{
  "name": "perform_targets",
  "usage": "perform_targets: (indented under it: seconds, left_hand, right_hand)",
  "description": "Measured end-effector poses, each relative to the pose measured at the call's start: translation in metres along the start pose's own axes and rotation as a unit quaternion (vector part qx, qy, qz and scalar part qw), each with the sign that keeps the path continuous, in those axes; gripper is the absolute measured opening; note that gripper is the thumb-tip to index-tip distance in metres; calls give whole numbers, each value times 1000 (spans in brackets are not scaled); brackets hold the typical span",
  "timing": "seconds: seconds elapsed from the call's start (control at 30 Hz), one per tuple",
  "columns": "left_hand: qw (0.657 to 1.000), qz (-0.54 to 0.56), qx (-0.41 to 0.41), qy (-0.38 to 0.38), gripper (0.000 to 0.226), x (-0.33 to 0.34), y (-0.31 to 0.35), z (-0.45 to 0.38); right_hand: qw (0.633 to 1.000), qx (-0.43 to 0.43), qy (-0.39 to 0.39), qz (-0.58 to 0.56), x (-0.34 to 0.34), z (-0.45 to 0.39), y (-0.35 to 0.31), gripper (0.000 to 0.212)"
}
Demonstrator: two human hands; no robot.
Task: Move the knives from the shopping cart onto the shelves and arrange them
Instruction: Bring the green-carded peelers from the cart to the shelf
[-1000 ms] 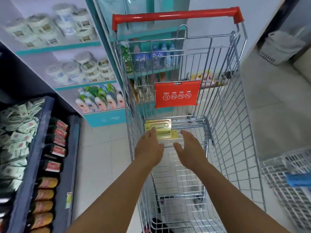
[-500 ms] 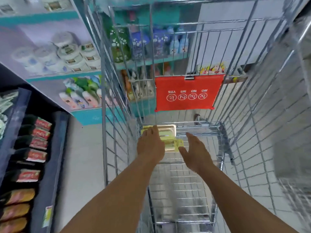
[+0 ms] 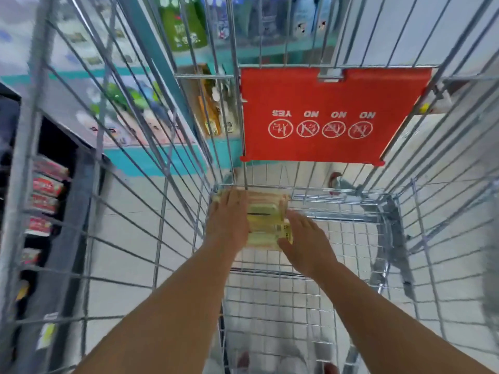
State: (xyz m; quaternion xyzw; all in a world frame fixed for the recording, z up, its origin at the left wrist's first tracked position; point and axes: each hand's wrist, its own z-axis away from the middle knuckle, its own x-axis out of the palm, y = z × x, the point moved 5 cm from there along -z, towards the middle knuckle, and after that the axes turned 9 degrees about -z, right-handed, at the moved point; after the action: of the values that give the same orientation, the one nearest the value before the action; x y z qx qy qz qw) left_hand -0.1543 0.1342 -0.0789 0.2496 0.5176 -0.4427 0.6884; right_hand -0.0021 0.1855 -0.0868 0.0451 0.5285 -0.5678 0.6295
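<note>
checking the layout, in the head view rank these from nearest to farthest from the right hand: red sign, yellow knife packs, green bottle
1. yellow knife packs: touching the right hand, on the cart floor
2. red sign: above, on the cart's far wall
3. green bottle: upper left, outside the cart

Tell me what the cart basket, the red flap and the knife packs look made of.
Cart basket: shiny silver wire grid, likely plated steel. Red flap: matte, flat, printed white icons, probably moulded plastic. Knife packs: yellow-green, barcode label, apparently card with a clear film; blur leaves that open.
</note>
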Motion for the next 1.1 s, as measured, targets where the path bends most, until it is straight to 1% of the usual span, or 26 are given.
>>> perform_targets:
  seconds: [0.13, 0.23, 0.33, 0.43, 0.47, 0.57, 0.67, 0.73, 0.77, 0.8, 0.87, 0.9, 0.97, 1.03, 1.1]
  left_hand:
    - [999, -17, -23, 35, 72, 2, 0, 0]
    - [997, -51, -19, 57, 59, -4, -3, -1]
    - [998, -32, -11, 60, 51, -5, -7, -2]
    - [996, -46, 6, 81, 45, -7, -13, -3]
    - [995, -47, 16, 84, 45, -7, -15, -5]
    - [996, -45, 39, 62, 52, -3, -16, -11]
    - [996, -58, 39, 60, 56, -2, -13, -11]
    - [998, -26, 13, 59, 57, -3, -14, -10]
    - [998, -11, -3, 57, 58, -3, -15, -10]
    - [998, -3, -16, 56, 60, -2, -16, -11]
    - [998, -4, -23, 58, 66, 0, -18, -14]
    - [998, -9, -22, 57, 69, 1, -18, -15]
    - [998, -14, -22, 48, 73, 4, -19, -15]
    - [999, -21, -28, 33, 73, 8, -19, -13]
    - [999, -38, -28, 22, 66, 10, -17, -13]
  right_hand:
    - [999, -10, -12, 33, 8, -1, 3, 62]
    - [998, -5, -18, 63, 9, -4, 10, 58]
    - [998, -11, -12, 55, 9, -3, 10, 58]
    - [998, -32, -30, 44, 17, 1, 4, 60]
    - [998, -36, -30, 40, 18, 2, 2, 60]
    - [998, -50, -33, 36, 21, 2, -5, 57]
    - [997, -44, -50, 28, 19, 2, -9, 47]
    - [998, -36, -46, -8, 11, 3, -6, 28]
    - [999, -33, -41, -9, 7, 4, -2, 20]
    - [999, -26, -25, -5, 2, 4, 5, 18]
    - [999, 3, 38, 4, -9, 6, 24, 21]
    - [996, 33, 81, 0, -16, 8, 34, 22]
    - [980, 120, 157, -31, -27, 12, 50, 21]
    - [963, 182, 180, -83, -30, 15, 59, 18]
    - [963, 189, 167, -99, -28, 14, 55, 18]
